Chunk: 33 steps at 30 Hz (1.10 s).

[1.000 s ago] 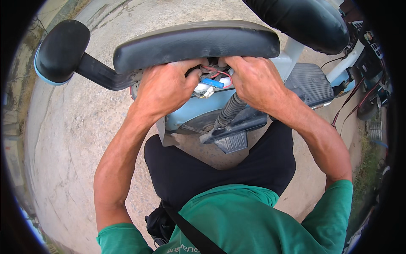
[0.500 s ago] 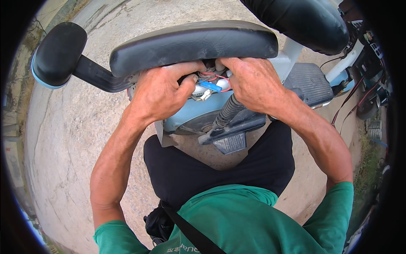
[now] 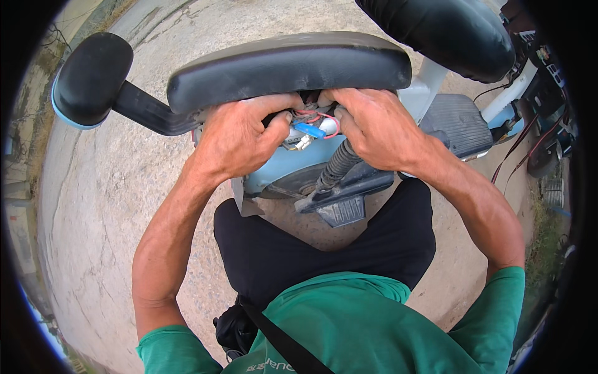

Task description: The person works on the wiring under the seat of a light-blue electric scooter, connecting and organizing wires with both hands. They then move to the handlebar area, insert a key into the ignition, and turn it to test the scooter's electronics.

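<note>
My left hand (image 3: 240,139) reaches under the lower edge of a black padded seat (image 3: 288,75) on a light blue scooter body (image 3: 276,169), its thumb and index finger curled beside red wires (image 3: 332,128). Opposite it, my right hand (image 3: 380,131) has fingers bent into the same gap; what either hand grips is hidden. Between them hang a blue plastic piece (image 3: 309,129) and a white connector (image 3: 304,142). A black coil-over shock (image 3: 336,166) runs down below the wires.
A padded arm (image 3: 90,78) sticks out left, another black pad (image 3: 440,34) at top right. A grey ribbed footboard (image 3: 456,121) is right of my hand, with dark frames and straps (image 3: 548,137) beyond. My knees frame the scooter's lower end on concrete ground (image 3: 106,237).
Compared with a second ago, my left hand sits slightly lower and further left. My right hand has shifted slightly, with its thumb nearer the wires. The seat has barely moved.
</note>
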Each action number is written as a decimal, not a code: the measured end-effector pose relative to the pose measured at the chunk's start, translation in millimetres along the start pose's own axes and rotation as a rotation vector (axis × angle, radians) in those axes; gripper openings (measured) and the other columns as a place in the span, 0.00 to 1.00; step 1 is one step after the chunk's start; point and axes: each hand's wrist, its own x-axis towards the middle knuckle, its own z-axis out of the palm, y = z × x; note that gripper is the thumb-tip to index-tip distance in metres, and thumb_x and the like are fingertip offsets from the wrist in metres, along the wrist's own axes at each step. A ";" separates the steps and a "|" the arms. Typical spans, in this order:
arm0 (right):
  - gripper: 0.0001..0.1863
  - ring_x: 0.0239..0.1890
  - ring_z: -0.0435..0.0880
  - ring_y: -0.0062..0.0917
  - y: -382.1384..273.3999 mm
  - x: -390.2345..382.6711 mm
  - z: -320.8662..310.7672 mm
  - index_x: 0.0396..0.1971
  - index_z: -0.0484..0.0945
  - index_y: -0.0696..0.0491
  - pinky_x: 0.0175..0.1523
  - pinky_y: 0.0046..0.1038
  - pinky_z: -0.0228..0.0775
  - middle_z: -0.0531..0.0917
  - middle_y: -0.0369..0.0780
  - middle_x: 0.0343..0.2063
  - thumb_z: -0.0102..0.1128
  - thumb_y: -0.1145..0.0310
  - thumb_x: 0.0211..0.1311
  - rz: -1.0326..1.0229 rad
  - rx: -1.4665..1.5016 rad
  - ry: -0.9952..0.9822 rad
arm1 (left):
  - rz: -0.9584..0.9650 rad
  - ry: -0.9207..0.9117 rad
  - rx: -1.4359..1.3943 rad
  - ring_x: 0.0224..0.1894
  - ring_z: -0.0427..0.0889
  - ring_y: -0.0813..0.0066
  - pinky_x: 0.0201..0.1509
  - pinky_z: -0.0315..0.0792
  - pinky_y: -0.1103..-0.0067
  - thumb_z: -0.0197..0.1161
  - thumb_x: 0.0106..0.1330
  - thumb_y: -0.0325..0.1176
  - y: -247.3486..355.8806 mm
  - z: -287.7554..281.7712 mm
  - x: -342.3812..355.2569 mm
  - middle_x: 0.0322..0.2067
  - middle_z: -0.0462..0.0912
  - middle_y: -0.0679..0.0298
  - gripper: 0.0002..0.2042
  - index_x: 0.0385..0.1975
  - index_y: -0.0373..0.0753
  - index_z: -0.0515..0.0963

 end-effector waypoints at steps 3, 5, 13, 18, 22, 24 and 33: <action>0.18 0.41 0.91 0.51 -2.0 2.8 -6.7 0.52 0.84 0.63 0.50 0.50 0.83 0.90 0.56 0.36 0.58 0.76 0.64 0.008 -0.042 -0.044 | -0.043 -0.035 -0.025 0.45 0.93 0.62 0.53 0.84 0.70 0.60 0.71 0.33 3.7 -3.6 0.7 0.45 0.94 0.52 0.17 0.54 0.38 0.89; 0.19 0.41 0.91 0.51 -7.4 5.5 -8.4 0.53 0.84 0.63 0.51 0.50 0.82 0.90 0.56 0.37 0.58 0.75 0.64 0.058 -0.076 -0.083 | -0.020 -0.030 -0.039 0.45 0.93 0.62 0.53 0.84 0.70 0.60 0.71 0.33 1.2 -3.4 0.3 0.46 0.94 0.52 0.17 0.55 0.39 0.89; 0.18 0.42 0.91 0.49 -2.7 2.0 -1.6 0.55 0.85 0.58 0.48 0.48 0.84 0.90 0.54 0.38 0.62 0.72 0.67 -0.030 -0.141 -0.003 | 0.033 0.019 -0.042 0.42 0.93 0.63 0.52 0.83 0.70 0.60 0.71 0.32 -3.2 2.5 -0.6 0.43 0.93 0.51 0.17 0.55 0.40 0.89; 0.19 0.42 0.92 0.47 -3.6 -0.4 6.5 0.57 0.84 0.55 0.47 0.47 0.85 0.89 0.52 0.38 0.63 0.72 0.66 -0.100 -0.236 0.087 | 0.093 0.073 -0.032 0.40 0.92 0.63 0.50 0.83 0.71 0.60 0.70 0.31 -4.4 5.5 -1.2 0.41 0.93 0.51 0.17 0.55 0.39 0.89; 0.19 0.41 0.91 0.46 -3.2 1.6 11.8 0.54 0.84 0.58 0.46 0.46 0.85 0.89 0.52 0.37 0.64 0.71 0.63 -0.091 -0.271 0.110 | 0.142 0.120 -0.007 0.38 0.92 0.65 0.48 0.83 0.70 0.60 0.69 0.30 -6.5 6.6 -1.2 0.38 0.92 0.51 0.17 0.54 0.36 0.89; 0.19 0.39 0.91 0.46 -2.3 2.8 14.1 0.51 0.84 0.60 0.44 0.46 0.85 0.89 0.53 0.35 0.64 0.71 0.61 -0.094 -0.286 0.126 | 0.153 0.129 0.002 0.36 0.91 0.66 0.46 0.83 0.70 0.60 0.69 0.30 -6.8 5.2 -1.4 0.36 0.92 0.52 0.17 0.54 0.35 0.89; 0.16 0.33 0.91 0.45 -3.7 3.9 15.6 0.46 0.86 0.64 0.42 0.46 0.84 0.88 0.53 0.29 0.63 0.72 0.60 -0.014 -0.176 0.124 | -0.026 0.016 0.001 0.34 0.90 0.71 0.42 0.82 0.74 0.59 0.70 0.28 3.5 -1.2 0.6 0.37 0.93 0.52 0.16 0.52 0.35 0.89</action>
